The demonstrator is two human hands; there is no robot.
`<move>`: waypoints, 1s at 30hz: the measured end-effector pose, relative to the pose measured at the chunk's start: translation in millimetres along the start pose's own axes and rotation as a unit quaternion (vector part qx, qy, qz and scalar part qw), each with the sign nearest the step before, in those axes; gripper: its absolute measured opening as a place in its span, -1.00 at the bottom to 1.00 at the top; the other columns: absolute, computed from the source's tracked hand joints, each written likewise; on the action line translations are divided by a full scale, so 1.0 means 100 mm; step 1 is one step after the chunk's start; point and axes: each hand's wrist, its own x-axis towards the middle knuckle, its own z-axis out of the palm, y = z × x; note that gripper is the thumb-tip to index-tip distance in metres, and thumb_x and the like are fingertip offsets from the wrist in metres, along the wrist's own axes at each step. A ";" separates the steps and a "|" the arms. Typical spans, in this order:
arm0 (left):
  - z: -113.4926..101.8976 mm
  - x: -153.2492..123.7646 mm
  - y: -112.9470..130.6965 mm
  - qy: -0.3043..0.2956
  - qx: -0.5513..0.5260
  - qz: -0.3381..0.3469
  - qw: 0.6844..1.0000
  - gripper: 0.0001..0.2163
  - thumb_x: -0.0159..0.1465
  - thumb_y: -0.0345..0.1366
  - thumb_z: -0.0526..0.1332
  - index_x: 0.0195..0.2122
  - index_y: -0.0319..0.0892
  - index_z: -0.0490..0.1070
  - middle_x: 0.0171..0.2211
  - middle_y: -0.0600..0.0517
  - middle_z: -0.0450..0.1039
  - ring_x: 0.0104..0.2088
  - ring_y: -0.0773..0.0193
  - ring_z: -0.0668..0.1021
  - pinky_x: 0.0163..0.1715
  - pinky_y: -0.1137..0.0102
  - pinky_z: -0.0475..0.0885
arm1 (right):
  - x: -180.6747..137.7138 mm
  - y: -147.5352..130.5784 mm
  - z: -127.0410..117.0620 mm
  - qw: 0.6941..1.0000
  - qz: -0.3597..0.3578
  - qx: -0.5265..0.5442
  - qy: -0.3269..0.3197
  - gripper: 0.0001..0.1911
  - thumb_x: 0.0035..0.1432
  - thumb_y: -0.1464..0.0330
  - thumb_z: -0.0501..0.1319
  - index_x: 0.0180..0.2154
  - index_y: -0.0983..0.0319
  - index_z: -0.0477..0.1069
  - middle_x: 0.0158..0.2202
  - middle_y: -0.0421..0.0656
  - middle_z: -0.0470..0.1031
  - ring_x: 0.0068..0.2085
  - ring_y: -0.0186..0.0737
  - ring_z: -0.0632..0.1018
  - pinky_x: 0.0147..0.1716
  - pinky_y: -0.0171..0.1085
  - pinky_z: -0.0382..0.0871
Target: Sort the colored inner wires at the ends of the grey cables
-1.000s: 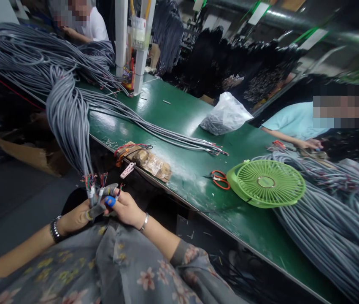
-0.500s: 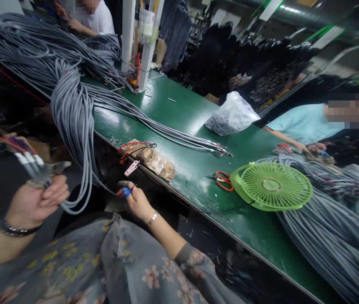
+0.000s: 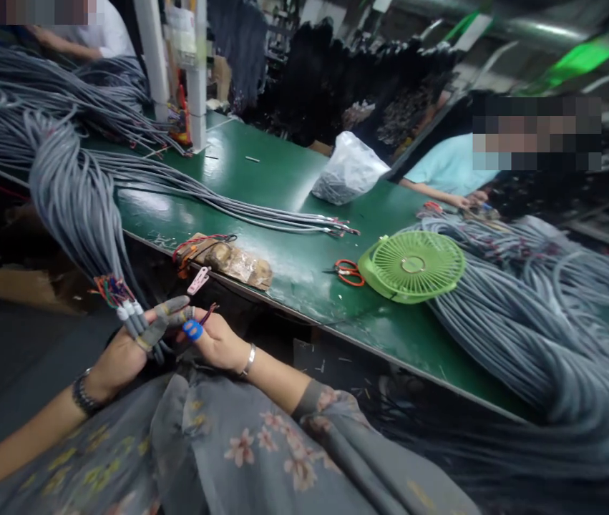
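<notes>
My left hand (image 3: 122, 354), with a grey cot on one finger, is closed round the ends of a few grey cables (image 3: 128, 315) whose stripped coloured wires (image 3: 111, 290) stick up. My right hand (image 3: 215, 340), wearing a blue finger cot, touches the left hand and pinches thin dark red wire ends at its fingertips. Both hands hover above my lap, below the edge of the green table (image 3: 283, 193). The cables run up into a thick grey bundle (image 3: 68, 193) hanging off the table's edge.
On the table lie a row of finished cables (image 3: 261, 218), a taped wooden block (image 3: 234, 261), orange scissors (image 3: 348, 272), a green fan (image 3: 414, 265) and a plastic bag (image 3: 348, 172). A big cable heap (image 3: 540, 315) fills the right. Two other people work across the table.
My left hand swung out to the left with the cable ends, then came back to meet my right hand over my lap. The view shifted rightward.
</notes>
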 end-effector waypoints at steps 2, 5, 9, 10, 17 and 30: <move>0.03 0.08 -0.03 -0.054 0.008 -0.023 0.998 -0.27 0.16 0.45 0.50 0.09 -0.05 0.81 0.03 -0.19 0.86 0.08 -0.26 0.80 0.22 -0.04 0.70 | 0.00 -0.05 -0.05 0.996 0.002 -0.082 0.022 -0.33 0.57 -0.29 0.15 -0.26 0.12 0.55 -0.31 -0.13 0.61 -0.24 -0.12 0.61 -0.14 -0.20 0.61; 0.01 0.14 -0.07 -0.099 0.085 -0.026 0.991 -0.35 0.18 0.48 0.46 -0.10 -0.03 0.79 -0.30 -0.06 0.81 -0.23 -0.08 0.77 -0.06 0.15 0.74 | -0.05 -0.07 -0.12 0.984 0.047 -0.168 0.041 -0.42 0.51 -0.21 0.32 -0.34 0.10 0.42 -0.34 -0.16 0.54 -0.30 -0.14 0.53 -0.18 -0.20 0.52; -0.01 0.09 -0.05 -0.138 0.141 -0.025 0.980 -0.42 0.26 0.44 0.41 -0.37 -0.04 0.67 -0.65 0.07 0.51 -0.54 0.14 0.57 -0.39 0.32 0.59 | -0.10 -0.08 -0.16 0.988 0.098 -0.115 0.037 -0.46 0.43 -0.16 0.45 -0.30 0.12 0.45 -0.32 -0.20 0.56 -0.30 -0.18 0.54 -0.22 -0.23 0.45; -0.01 0.07 -0.03 -0.135 0.139 -0.034 0.980 -0.44 0.25 0.40 0.44 -0.39 -0.05 0.66 -0.63 0.07 0.52 -0.56 0.18 0.55 -0.43 0.35 0.56 | -0.11 -0.08 -0.16 0.991 0.106 -0.076 0.042 -0.47 0.39 -0.16 0.48 -0.29 0.13 0.47 -0.32 -0.22 0.57 -0.29 -0.20 0.55 -0.23 -0.25 0.45; 0.17 -0.07 0.24 -0.018 0.000 -0.101 0.995 -0.56 -0.08 0.07 0.77 -0.40 -0.10 0.69 -0.49 0.01 0.70 -0.46 0.12 0.69 -0.38 0.32 0.69 | -0.10 -0.06 -0.09 0.940 0.231 0.235 0.090 -0.32 0.01 -0.20 0.68 -0.26 0.16 0.49 -0.44 -0.32 0.54 -0.46 -0.33 0.50 -0.40 -0.29 0.45; 0.22 0.05 0.28 0.005 -0.062 -0.144 0.988 -0.48 -0.28 0.03 0.79 -0.56 -0.14 0.55 -0.69 0.01 0.56 -0.68 0.29 0.53 -0.67 0.49 0.40 | 0.22 -0.03 -0.08 0.955 0.227 0.185 0.057 -0.49 0.11 0.00 0.68 -0.33 0.18 0.51 -0.46 -0.32 0.52 -0.43 -0.33 0.51 -0.35 -0.30 0.49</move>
